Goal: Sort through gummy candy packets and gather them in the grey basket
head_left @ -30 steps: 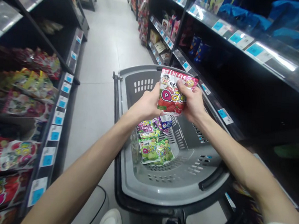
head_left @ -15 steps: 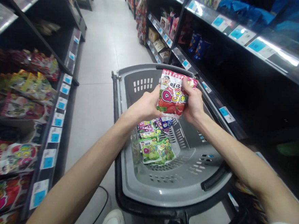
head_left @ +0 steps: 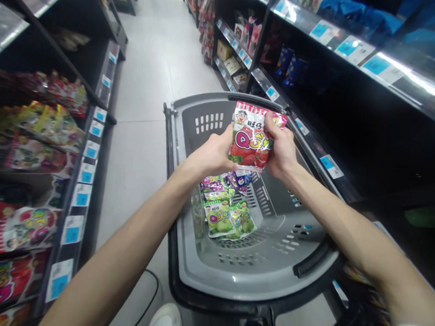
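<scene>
A red and white bag of gummy candy is held upright above the basket, its printed front facing me. My left hand grips its left edge. On the other side my right hand is closed on the right edge, thumb across the front. Below lies the grey shopping basket with slotted walls. Inside it, toward the left, are several candy bags: green ones nearer me and purple ones farther off, partly hidden by my left hand.
Shelves with bagged sweets and price tags line the left side. Dark shelves with blue tags run close along the right. Pale tiled floor stretches ahead. A white shoe stands below the basket, beside a thin black cable.
Both hands keep the red candy bag in nearly the same place. The view has shifted very slightly; otherwise everything looks the same.
</scene>
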Demonstrator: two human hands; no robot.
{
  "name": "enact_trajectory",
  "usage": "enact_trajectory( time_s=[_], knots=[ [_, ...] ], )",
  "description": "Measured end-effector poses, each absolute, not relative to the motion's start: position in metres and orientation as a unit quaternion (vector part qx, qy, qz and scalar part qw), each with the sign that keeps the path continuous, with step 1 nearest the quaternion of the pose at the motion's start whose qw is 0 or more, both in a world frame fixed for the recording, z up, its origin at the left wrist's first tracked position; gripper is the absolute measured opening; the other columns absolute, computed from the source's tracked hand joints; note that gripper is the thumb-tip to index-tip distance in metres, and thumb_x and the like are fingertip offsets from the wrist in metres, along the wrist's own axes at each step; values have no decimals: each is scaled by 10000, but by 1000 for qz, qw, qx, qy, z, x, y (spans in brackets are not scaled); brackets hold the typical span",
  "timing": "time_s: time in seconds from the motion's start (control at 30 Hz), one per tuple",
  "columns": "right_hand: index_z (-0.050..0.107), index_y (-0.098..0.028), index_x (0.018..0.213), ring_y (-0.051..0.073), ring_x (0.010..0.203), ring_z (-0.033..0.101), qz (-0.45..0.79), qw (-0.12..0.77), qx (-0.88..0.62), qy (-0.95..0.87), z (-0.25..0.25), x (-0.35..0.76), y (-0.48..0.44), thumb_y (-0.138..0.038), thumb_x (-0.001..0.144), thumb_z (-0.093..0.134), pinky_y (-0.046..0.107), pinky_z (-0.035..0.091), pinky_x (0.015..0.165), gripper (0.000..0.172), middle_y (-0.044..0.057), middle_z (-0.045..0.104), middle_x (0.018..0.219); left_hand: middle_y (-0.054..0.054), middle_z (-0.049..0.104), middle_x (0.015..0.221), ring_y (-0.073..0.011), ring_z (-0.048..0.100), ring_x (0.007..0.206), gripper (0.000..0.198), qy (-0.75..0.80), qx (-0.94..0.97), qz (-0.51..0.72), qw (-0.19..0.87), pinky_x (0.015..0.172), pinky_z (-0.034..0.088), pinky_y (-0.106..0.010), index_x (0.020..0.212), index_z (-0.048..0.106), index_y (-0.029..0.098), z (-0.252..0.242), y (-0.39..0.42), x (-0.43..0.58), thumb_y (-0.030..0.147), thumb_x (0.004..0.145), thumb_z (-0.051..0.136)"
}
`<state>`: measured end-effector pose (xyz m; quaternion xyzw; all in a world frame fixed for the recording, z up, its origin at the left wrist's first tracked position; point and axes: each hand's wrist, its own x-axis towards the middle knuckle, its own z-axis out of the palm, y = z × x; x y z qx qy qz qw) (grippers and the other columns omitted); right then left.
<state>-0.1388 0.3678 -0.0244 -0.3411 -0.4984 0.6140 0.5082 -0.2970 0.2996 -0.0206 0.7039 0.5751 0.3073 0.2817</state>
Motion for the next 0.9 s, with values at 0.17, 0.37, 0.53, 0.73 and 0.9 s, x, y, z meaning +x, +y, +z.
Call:
enact_trajectory(
  time_s=[0.17, 0.37, 0.53, 0.73, 0.9],
  knots=[
    [709, -179, 996, 235, 1043, 699, 619, 506, -343, -493, -23, -140, 367, -663, 682, 806, 438, 589, 966, 585, 60, 739, 920, -135, 674, 1165, -383, 599, 1187, 886, 579, 707, 300, 274, 1009, 495, -495, 1453, 413, 136, -21, 300, -298, 175, 635, 749],
    [708, -186, 1000, 237, 1043, 698, 615, 508, -342, -496, -23, -140, 365, -682, 679, 796, 440, 596, 950, 598, 64, 738, 937, -126, 703, 1072, -341, 659, 1054, 801, 539, 743, 333, 214, 867, 559, -463, 1420, 439, 140, -35, 305, -303, 207, 679, 735],
    [707, -182, 1004, 237, 1041, 696, 613, 506, -347, -497, -24, -140, 365, -687, 678, 794, 438, 595, 944, 608, 67, 737, 935, -123, 709, 1035, -326, 674, 1003, 791, 529, 759, 328, 189, 833, 568, -447, 1416, 441, 135, -38, 306, -304, 214, 686, 737],
    [711, -187, 1030, 239, 1020, 701, 615, 504, -343, -501, -24, -140, 365, -697, 676, 792, 447, 596, 935, 626, 60, 737, 915, -149, 705, 1078, -328, 672, 1007, 828, 550, 754, 303, 190, 855, 561, -455, 1446, 400, 117, -35, 305, -303, 247, 701, 736],
    [711, -183, 1047, 241, 1020, 701, 620, 506, -335, -497, -25, -141, 365, -685, 679, 797, 450, 595, 935, 628, 62, 736, 908, -155, 705, 1109, -314, 677, 980, 844, 550, 754, 302, 193, 832, 563, -429, 1455, 395, 125, -38, 306, -305, 258, 697, 742]
  ],
)
